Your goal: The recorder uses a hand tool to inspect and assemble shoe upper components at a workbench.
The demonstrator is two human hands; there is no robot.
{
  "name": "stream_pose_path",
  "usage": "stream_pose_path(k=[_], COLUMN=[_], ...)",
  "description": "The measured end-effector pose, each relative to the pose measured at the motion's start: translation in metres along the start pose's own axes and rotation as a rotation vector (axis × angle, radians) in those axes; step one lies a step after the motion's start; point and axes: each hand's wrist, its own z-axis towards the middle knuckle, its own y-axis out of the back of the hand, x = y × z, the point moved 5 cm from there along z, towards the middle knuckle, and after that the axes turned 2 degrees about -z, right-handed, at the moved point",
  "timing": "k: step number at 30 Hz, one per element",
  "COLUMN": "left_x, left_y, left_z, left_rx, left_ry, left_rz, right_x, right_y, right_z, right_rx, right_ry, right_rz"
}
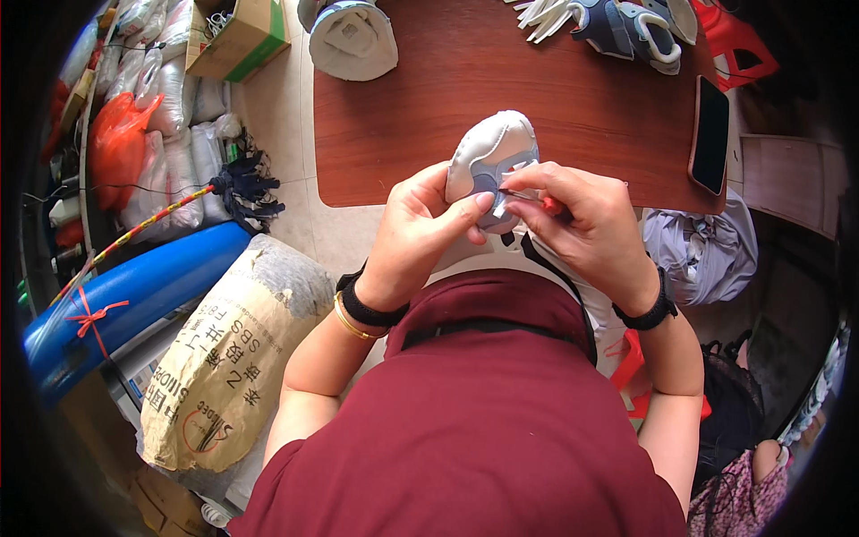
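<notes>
My left hand (419, 222) is closed on a small white and grey-blue shoe (490, 145), held above my lap by the table's near edge. Its thumb presses on the grey-blue part. At the shoe's opening my right hand (592, 213) pinches a small tool with a red handle (552, 207); a thin shaft reaches toward the shoe. The tool's tip is hidden, so its kind is unclear. White strips (500, 208) show on the shoe beside my right fingertips.
A reddish-brown table (412, 134) carries a phone (709, 134), blue-and-white small shoes (626, 31), white strips (541, 16) and a round pale piece (353, 43). On the left lie a blue roll (152, 291), a paper-covered sack (237, 358) and bags. A grey cloth bundle (707, 246) sits right.
</notes>
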Motion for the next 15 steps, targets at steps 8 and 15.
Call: stream_pose_path(k=[8,15], left_x=[-0.001,-0.001], left_y=[-0.001,-0.003], left_z=[-0.001,-0.002], left_rx=[0.047,0.018], left_ry=[0.124,0.116], left_rz=[0.006,0.027], right_x=[-0.004,-0.011], right_y=[-0.005,0.002], right_z=[-0.004,-0.008], right_rx=[0.047,0.069], right_ry=[-0.037,-0.148], right_rz=[-0.023,0.038])
